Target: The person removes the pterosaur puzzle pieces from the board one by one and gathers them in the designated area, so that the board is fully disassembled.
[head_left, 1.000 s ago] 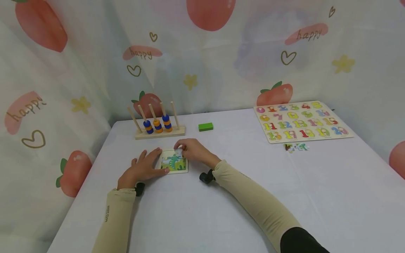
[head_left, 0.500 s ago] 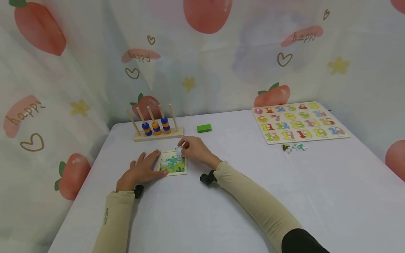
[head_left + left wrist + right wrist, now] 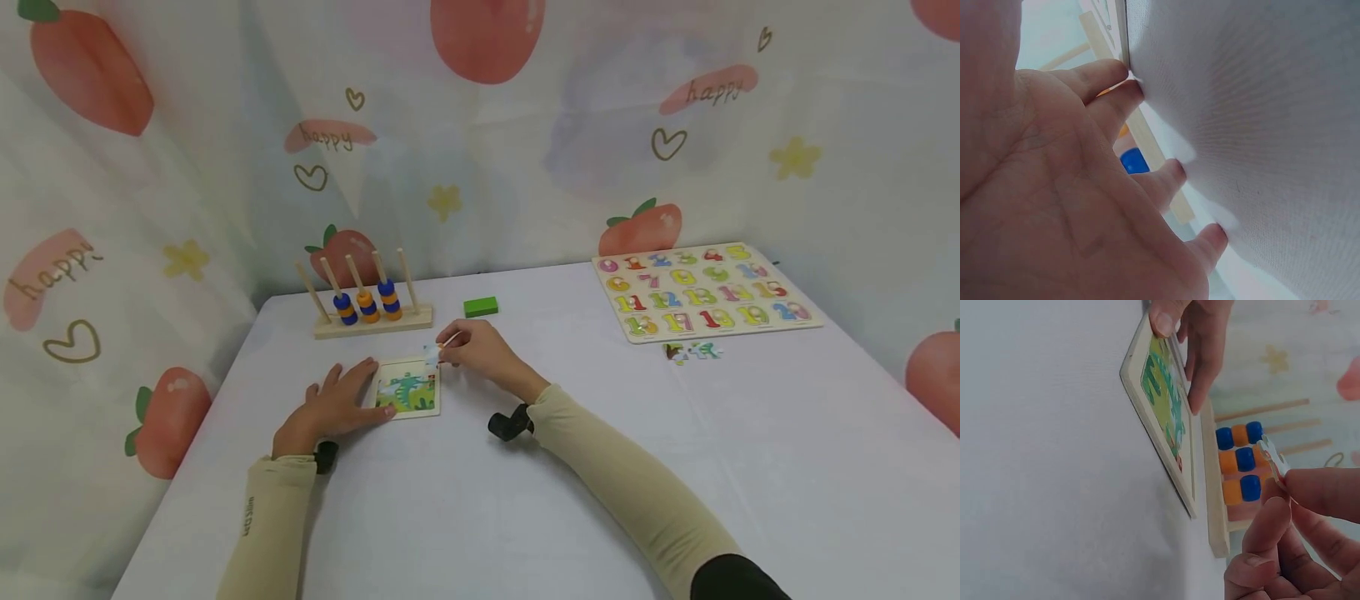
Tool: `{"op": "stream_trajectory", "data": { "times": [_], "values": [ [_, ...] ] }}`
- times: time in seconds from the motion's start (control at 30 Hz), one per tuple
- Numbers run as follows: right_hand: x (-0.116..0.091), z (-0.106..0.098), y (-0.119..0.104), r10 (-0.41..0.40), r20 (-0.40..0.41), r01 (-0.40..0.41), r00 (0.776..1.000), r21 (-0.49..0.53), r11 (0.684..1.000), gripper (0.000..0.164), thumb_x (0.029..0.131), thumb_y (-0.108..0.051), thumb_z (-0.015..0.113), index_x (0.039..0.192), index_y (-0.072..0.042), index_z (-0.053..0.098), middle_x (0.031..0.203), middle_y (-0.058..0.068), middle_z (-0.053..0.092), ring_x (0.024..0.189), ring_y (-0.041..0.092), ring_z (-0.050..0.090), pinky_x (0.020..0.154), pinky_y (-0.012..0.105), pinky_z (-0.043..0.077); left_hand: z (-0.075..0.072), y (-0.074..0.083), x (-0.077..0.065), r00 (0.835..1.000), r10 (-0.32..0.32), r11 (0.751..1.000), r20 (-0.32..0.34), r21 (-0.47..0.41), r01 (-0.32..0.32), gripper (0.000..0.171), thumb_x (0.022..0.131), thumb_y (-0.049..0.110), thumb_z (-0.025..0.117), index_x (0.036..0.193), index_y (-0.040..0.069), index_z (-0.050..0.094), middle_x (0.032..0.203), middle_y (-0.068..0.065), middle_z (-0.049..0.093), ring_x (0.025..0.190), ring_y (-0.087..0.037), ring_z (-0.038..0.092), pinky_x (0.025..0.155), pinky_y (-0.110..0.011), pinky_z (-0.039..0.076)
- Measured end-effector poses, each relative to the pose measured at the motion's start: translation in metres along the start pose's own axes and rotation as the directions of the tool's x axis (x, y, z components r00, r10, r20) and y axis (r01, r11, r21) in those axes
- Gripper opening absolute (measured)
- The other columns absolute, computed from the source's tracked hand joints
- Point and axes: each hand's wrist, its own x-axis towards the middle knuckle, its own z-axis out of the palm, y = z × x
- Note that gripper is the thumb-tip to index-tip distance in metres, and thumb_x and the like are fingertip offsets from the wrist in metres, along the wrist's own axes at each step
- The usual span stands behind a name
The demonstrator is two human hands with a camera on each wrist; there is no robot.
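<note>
Backdrop (image 3: 495, 167): we are seeing it hanging behind and beside the table, showing printed fruit, flowers and "happy" lettering.
White table (image 3: 450, 508): it is carrying everything below.
Tan sleeves (image 3: 630, 492): they are reaching in from the near side.
Number board (image 3: 727, 330): it is lying at the far right, well apart from both hands.
Bead rack (image 3: 375, 326): it is standing upright behind the puzzle frame, its three middle pegs holding blue and orange beads (image 3: 345, 309).
Left hand (image 3: 337, 404): it is spreading wide, resting its thumb on the frame's near edge and covering part of the left side; other fingertips are touching the cloth.
Right hand (image 3: 483, 354): it is pinching one piece narrowly between thumb and finger.
Puzzle frame (image 3: 1153, 422): it is lying flat between the hands, showing a dinosaur picture.
Green block (image 3: 481, 307): it is sitting just beyond the right hand.
Loose pieces (image 3: 705, 351): they are lying just in front of the number board.
Held piece (image 3: 1272, 457): we are seeing it raised near the frame's far right corner, apart from the frame, fingers partly hiding it.
</note>
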Motion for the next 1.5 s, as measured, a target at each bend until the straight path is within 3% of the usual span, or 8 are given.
{"op": "stream_trajectory", "data": {
  "times": [0.27,0.73,1.0,1.5],
  "values": [
    [-0.006,-0.010,0.000,0.003,-0.039,-0.002,0.999,0.038,0.999,0.018,0.098,-0.002,0.072,0.116,0.001,0.074,0.093,0.009,0.074,0.080,0.018,0.067,0.083,0.043,0.059,-0.001,0.000,-0.001,1.000,0.006,1.000,-0.008,-0.015,-0.007,0.107,0.094,0.058,0.077,0.170,0.005,0.023,0.176,-0.020,0.018,0.158,-0.057,0.001,0.118,-0.081,0.003],
    [-0.029,-0.046,0.008,0.004,-0.086,-0.002,0.996,0.024,1.000,0.019,0.099,-0.002,0.071,0.117,0.004,0.073,0.093,0.010,0.075,0.083,0.028,0.068,0.087,0.052,0.057,0.000,-0.001,-0.003,1.000,0.022,0.999,-0.011,-0.025,-0.022,0.107,0.094,0.057,0.076,0.170,0.005,0.023,0.176,-0.020,0.018,0.158,-0.057,0.002,0.117,-0.081,0.002],
    [-0.041,-0.069,0.013,0.010,-0.107,-0.008,0.994,0.024,1.000,0.021,0.100,-0.005,0.072,0.120,0.005,0.072,0.093,0.008,0.074,0.082,0.023,0.066,0.084,0.046,0.055,0.002,-0.002,-0.002,1.000,0.020,1.000,-0.011,-0.021,-0.020,0.108,0.094,0.059,0.076,0.171,0.006,0.022,0.177,-0.019,0.018,0.158,-0.056,0.001,0.118,-0.081,0.003],
    [-0.060,-0.113,0.030,0.061,-0.180,-0.067,0.982,-0.028,0.997,0.021,0.104,-0.010,0.069,0.122,0.001,0.071,0.101,0.012,0.073,0.087,0.024,0.065,0.077,0.035,0.051,0.002,-0.005,-0.002,0.999,0.044,0.999,-0.015,-0.011,-0.044,0.107,0.095,0.059,0.075,0.170,0.003,0.023,0.176,-0.021,0.017,0.157,-0.059,0.002,0.116,-0.083,0.003]
  ]
}}
